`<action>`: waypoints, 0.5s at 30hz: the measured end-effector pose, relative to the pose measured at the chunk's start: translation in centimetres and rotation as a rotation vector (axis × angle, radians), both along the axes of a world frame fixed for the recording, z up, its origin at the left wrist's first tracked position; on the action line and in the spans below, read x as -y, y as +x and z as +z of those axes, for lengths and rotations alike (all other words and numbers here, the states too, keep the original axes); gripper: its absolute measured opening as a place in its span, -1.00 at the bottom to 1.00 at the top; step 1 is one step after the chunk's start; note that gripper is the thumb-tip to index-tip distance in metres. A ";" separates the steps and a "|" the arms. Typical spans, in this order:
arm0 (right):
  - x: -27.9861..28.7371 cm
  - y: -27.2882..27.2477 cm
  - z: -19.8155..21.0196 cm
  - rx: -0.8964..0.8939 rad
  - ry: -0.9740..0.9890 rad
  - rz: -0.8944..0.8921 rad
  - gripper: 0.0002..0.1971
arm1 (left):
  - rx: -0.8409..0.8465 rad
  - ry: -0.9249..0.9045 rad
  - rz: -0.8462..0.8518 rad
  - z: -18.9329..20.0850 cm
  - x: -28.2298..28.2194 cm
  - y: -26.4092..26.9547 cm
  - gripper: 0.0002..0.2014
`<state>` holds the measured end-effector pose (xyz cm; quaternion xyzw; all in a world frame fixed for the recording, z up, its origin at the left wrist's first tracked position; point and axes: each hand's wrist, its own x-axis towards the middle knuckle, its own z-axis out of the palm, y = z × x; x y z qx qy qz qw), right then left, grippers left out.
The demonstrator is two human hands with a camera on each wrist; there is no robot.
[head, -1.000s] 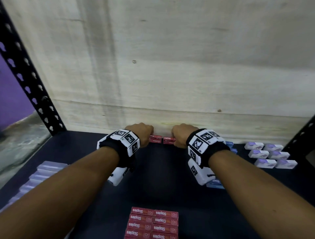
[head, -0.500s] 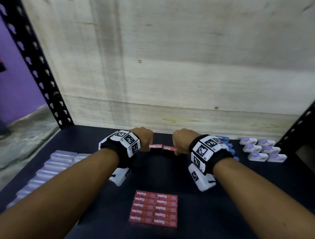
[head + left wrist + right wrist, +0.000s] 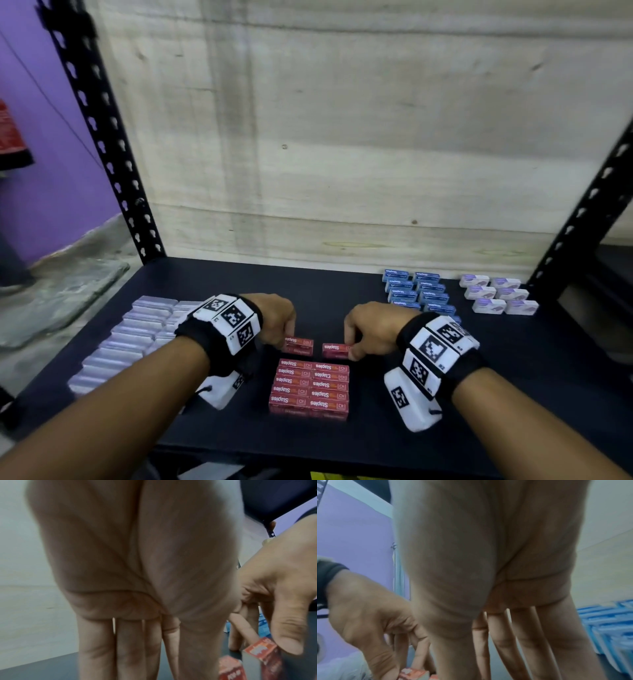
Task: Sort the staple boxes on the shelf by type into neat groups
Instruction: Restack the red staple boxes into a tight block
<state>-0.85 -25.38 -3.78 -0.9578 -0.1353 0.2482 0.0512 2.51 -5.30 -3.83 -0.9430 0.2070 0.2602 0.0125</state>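
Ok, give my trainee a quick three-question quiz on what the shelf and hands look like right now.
1. True or false: the left hand and the right hand each pinch one red staple box.
2. Which group sits nearest the right upright post? A) blue boxes B) white-and-purple boxes C) clear cases
3. Fill in: the two held boxes, left held box and right held box, sit just behind the red ____ at the shelf's front.

Key: 1 true; 2 B; 3 stack.
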 end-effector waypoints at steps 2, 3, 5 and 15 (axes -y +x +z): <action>0.2 -0.4 0.1 -0.028 0.014 -0.004 -0.80 | -0.014 0.007 -0.003 0.2 -0.2 -0.6 -0.86; 0.3 -0.6 0.1 -0.040 0.022 -0.006 -0.81 | -0.025 0.015 -0.005 0.3 -0.3 -0.9 -0.85; 0.5 -0.7 0.1 -0.064 0.040 -0.005 -0.82 | -0.048 0.029 -0.012 0.6 -0.5 -1.2 -0.82; 0.8 -0.2 0.9 -0.199 0.082 -0.044 -0.69 | -0.156 0.007 0.000 1.2 -0.7 -1.5 -0.66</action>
